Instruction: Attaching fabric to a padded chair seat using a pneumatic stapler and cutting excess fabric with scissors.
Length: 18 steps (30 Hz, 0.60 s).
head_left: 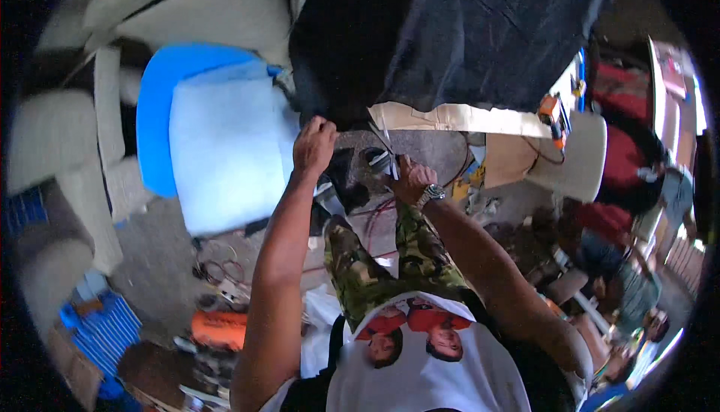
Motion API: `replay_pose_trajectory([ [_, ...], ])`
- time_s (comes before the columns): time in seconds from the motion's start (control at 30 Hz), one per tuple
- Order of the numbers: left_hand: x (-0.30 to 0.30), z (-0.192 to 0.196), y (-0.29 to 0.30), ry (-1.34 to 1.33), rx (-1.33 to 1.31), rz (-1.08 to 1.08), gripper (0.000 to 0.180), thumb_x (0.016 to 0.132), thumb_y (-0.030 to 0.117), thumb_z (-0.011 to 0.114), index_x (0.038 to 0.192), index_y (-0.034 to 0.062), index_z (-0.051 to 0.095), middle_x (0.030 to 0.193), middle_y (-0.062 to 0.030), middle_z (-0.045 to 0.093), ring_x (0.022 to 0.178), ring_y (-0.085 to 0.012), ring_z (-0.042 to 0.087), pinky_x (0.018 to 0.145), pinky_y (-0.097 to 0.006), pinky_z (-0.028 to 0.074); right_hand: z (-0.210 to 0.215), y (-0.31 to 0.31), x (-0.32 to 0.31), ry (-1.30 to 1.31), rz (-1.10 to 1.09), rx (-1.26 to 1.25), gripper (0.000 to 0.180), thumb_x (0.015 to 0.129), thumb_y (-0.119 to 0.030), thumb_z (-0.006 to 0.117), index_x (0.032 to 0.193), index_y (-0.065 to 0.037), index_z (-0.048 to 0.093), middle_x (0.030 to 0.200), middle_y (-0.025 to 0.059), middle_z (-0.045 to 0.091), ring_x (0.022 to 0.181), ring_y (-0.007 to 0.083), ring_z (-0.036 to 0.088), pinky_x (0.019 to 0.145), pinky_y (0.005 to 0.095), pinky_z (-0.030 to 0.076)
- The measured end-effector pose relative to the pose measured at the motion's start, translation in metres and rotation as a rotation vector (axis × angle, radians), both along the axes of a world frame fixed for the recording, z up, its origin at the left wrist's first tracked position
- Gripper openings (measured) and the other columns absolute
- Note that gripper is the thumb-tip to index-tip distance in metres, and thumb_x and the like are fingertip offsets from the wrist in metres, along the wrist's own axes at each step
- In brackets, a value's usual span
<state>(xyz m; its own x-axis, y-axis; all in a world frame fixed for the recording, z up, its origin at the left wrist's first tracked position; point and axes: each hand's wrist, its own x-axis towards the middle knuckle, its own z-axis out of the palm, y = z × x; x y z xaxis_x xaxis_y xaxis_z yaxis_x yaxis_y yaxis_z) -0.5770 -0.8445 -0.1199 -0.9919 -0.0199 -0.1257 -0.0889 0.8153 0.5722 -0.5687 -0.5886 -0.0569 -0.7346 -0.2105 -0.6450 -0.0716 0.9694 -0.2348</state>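
A large black cloth (465, 37) hangs over a piece of furniture ahead of me, its lower edge facing me. My left hand (315, 144) pinches that cloth at its lower left corner, with the fingers closed. Wearing a metal watch on the wrist, my right hand (414, 181) is closed around the handles of a pair of scissors (383, 140). The blades point up at the cloth's lower edge, right of my left hand. A pale beige strip (465, 118) shows beneath the edge; whether the blades touch the cloth is hard to tell.
White padding (229, 142) lies on a blue surface (155, 123) at left. An orange and black tool (553, 115) rests by the strip's right end. Below are red hoses, scraps and an orange cylinder (217, 329). Grey upholstered pieces (56, 142) stand far left; people are at right.
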Motion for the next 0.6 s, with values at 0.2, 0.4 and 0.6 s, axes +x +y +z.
replay_pose_trajectory([
  [0.2, 0.025, -0.025, -0.006, -0.028, 0.119, -0.146, 0.023, 0.084, 0.024, 0.068, 0.102, 0.0107, 0.061, 0.11, -0.011, 0.055, 0.099, -0.0331, 0.06, 0.077, -0.044, 0.052, -0.033, -0.054, 0.03, 0.062, -0.238, 0.009, 0.075, 0.077, -0.072, 0.059, 0.103, -0.002, 0.053, 0.093, 0.0232, 0.066, 0.089, 0.0429, 0.064, 0.074, 0.0502, 0.05],
  [0.4, 0.02, -0.025, -0.004, 0.039, -0.016, -0.172, 0.031, 0.079, 0.022, 0.07, 0.107, 0.0113, 0.06, 0.103, -0.0166, 0.056, 0.096, -0.0365, 0.059, 0.076, -0.047, 0.052, -0.031, -0.084, 0.029, 0.031, -0.319, 0.059, 0.08, 0.075, -0.075, 0.058, 0.107, -0.002, 0.054, 0.095, 0.0257, 0.067, 0.092, 0.0435, 0.065, 0.075, 0.0501, 0.051],
  [0.6, 0.024, -0.041, -0.016, 0.015, 0.048, -0.193, 0.021, 0.083, 0.018, 0.067, 0.102, 0.0132, 0.06, 0.101, -0.0127, 0.055, 0.096, -0.0342, 0.059, 0.074, -0.044, 0.054, -0.032, -0.102, 0.041, 0.037, -0.362, 0.096, 0.078, 0.075, -0.071, 0.061, 0.107, -0.001, 0.051, 0.096, 0.0279, 0.066, 0.093, 0.0463, 0.063, 0.076, 0.0515, 0.05],
])
